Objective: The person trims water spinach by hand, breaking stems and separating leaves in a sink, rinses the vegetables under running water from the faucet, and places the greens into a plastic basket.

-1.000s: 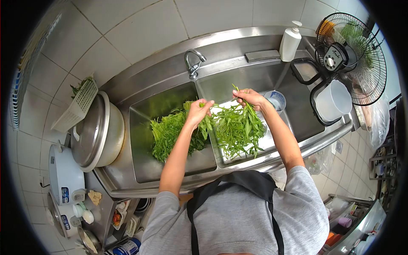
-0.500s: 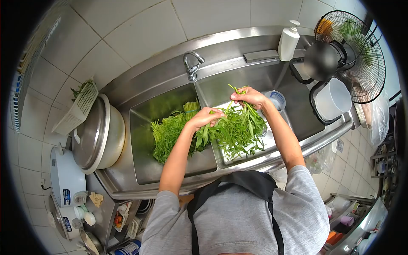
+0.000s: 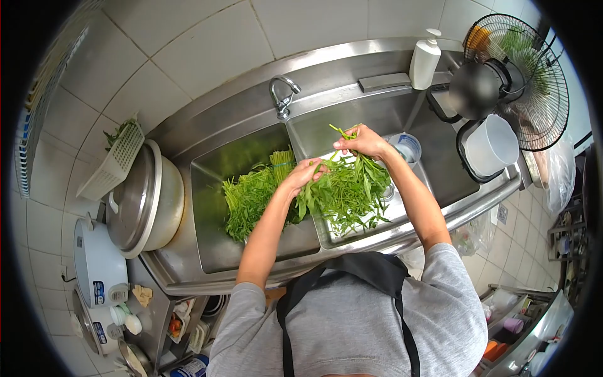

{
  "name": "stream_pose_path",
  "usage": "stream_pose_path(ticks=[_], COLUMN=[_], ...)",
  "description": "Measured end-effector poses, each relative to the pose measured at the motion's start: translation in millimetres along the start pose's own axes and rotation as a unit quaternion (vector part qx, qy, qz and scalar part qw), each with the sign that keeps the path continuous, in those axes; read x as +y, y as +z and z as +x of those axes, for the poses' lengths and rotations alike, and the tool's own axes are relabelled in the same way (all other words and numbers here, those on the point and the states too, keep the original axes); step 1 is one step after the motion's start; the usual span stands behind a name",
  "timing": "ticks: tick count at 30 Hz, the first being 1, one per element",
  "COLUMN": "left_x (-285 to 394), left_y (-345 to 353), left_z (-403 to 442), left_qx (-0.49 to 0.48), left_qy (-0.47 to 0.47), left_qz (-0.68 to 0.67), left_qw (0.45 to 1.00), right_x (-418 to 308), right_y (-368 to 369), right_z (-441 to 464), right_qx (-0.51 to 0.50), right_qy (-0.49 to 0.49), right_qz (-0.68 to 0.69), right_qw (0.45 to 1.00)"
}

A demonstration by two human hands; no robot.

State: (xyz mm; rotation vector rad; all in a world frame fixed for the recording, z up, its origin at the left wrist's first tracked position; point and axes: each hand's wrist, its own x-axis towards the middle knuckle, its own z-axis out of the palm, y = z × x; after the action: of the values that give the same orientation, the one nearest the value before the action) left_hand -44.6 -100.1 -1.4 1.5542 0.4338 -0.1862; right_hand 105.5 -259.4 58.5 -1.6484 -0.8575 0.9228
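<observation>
My right hand (image 3: 362, 141) is closed round the stems of some leafy greens (image 3: 374, 179), with the cut ends poking out above the fingers. My left hand (image 3: 306, 174) pinches greens beside it, over the wall between the two sink basins; long leaves hang below its fingers. A heap of loose leaves (image 3: 345, 210) lies under both hands in the right basin. In the left basin rest more greens (image 3: 248, 204), among them a bundle of stems (image 3: 282, 162) with a band round it.
A faucet (image 3: 284, 97) rises behind the basins. A clear cup (image 3: 407, 148) stands in the right basin, near my right wrist. A pump bottle (image 3: 426, 60), a white tub (image 3: 493, 147) and a fan (image 3: 531, 81) are at the right. A large lidded pot (image 3: 141, 201) stands left.
My right hand has shifted slightly left with the greens, and the stem ends now point more to the left. My left hand has moved a little left too.
</observation>
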Motion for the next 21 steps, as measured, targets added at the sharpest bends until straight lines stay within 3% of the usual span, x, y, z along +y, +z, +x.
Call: stream_pose_path(ticks=[1, 4, 7, 9, 12, 14, 16, 18, 21], left_x=[-0.8, -5.3, -38.1, -29.6, -26.8, -13.5, -8.8, 22.6, 36.4], left_y=[1.3, 9.5, -13.7, -15.2, -16.0, -14.9, -10.6, 11.5, 40.3], left_z=[2.5, 3.3, 9.7, -4.7, -7.8, -13.5, -3.0, -11.7, -1.1], left_qx=[0.047, 0.156, 0.183, 0.201, 0.252, 0.202, 0.215, 0.183, 0.140], left_qy=[0.001, -0.041, -0.054, -0.067, 0.004, 0.033, 0.087, 0.078, 0.187], left_qz=[0.012, -0.144, -0.201, -0.213, -0.169, -0.125, -0.009, 0.057, 0.173], left_qw=[0.999, 0.976, 0.961, 0.954, 0.953, 0.971, 0.973, 0.978, 0.957], right_x=[1.5, 5.0, 7.9, 25.7, 46.7, 49.4, 31.8, 45.6, 32.7], right_y=[3.9, 12.7, 8.1, 1.9, -7.2, -6.2, 2.1, 9.6, 20.6], right_z=[0.6, 2.1, 3.4, 7.4, 16.7, 16.6, 6.4, 20.4, 23.5], right_qx=[0.024, 0.093, 0.138, 0.141, 0.173, 0.195, 0.225, 0.241, 0.274], right_qy=[-0.014, -0.039, -0.041, 0.006, 0.034, 0.007, 0.005, -0.029, -0.036], right_qz=[-0.028, -0.084, -0.065, 0.000, 0.071, 0.044, 0.014, 0.067, 0.107], right_qw=[0.999, 0.991, 0.987, 0.990, 0.982, 0.980, 0.974, 0.968, 0.955])
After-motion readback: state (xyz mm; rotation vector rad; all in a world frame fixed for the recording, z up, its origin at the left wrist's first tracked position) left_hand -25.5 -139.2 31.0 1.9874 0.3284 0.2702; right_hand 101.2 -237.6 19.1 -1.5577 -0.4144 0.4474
